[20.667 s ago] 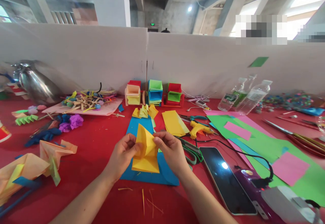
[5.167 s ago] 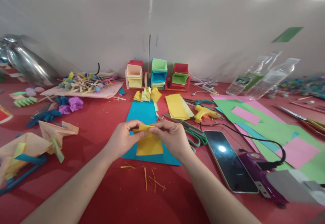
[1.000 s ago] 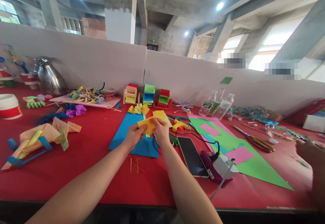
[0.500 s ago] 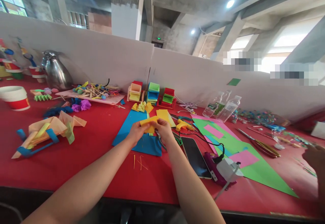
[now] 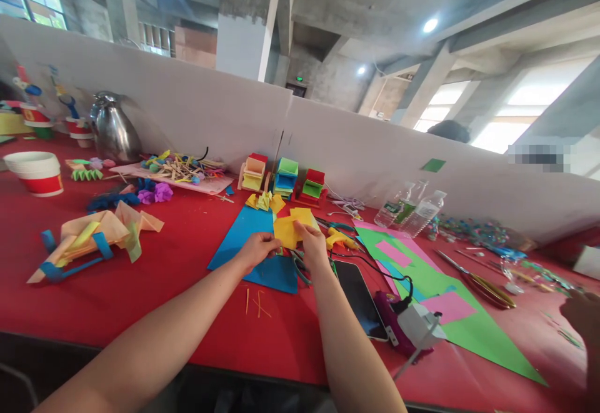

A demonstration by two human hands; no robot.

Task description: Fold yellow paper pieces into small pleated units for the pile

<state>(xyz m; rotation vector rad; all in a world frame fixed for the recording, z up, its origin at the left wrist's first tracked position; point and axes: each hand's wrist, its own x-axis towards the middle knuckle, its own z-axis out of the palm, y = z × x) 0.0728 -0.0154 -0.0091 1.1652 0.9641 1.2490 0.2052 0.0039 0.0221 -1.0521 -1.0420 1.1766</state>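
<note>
Both my hands pinch a folded piece of yellow paper [image 5: 285, 230] just above a blue sheet [image 5: 255, 250] on the red table [image 5: 178, 275]. My left hand [image 5: 257, 250] grips its lower left edge, fingers closed. My right hand [image 5: 312, 244] holds its right side between thumb and fingers. Small folded yellow pieces [image 5: 265, 201] and a stack of yellow sheets [image 5: 304, 215] lie just beyond.
Scissors [image 5: 297, 263], a yellow glue gun [image 5: 340, 238], a phone [image 5: 360, 297] and a purple device with a white plug [image 5: 412, 328] lie to the right. Green and pink sheets [image 5: 422, 269], water bottles [image 5: 412, 212], stacked paper boxes [image 5: 285, 179], a kettle [image 5: 112, 132]. Another person's hand [image 5: 585, 319] at far right.
The camera has tilted up and back since earlier frames. My hands have turned the yellow paper so more of its face stands upright, and shifted slightly away from me.
</note>
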